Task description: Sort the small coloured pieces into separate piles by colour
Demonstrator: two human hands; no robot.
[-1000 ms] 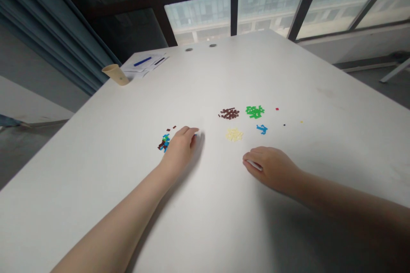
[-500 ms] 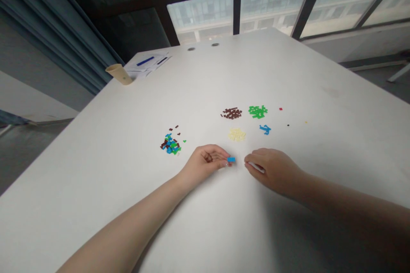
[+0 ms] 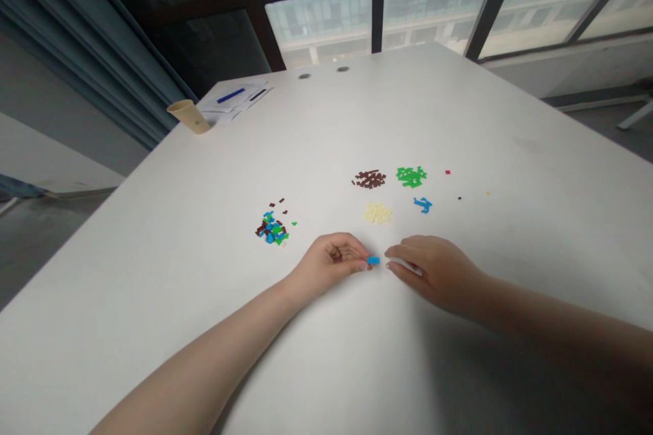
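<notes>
Between thumb and fingertips, my left hand (image 3: 337,259) pinches a small blue toy brick (image 3: 373,260), low over the white table (image 3: 326,360). My right hand (image 3: 433,266) is just right of the brick, its thumb and forefinger apart with a small gap to it and nothing visible between them. Beyond the hands lie a pale yellow pile (image 3: 377,213) of bricks and a few blue pieces (image 3: 423,204). Further back are a brown pile (image 3: 370,179) and a green pile (image 3: 411,177). Left of my left hand sits a mixed heap (image 3: 273,229) of blue, green and brown bricks.
Single red (image 3: 447,172), black (image 3: 460,198) and yellow (image 3: 488,194) pieces lie to the right. At the far left edge stand a tan cup (image 3: 188,116) and papers (image 3: 239,99) with a blue pen (image 3: 230,95). Windows (image 3: 326,24) rise behind the table.
My left hand has shifted slightly right and toward me with the blue brick. The thumb and forefinger of my right hand have parted, and the gap between the hands has narrowed.
</notes>
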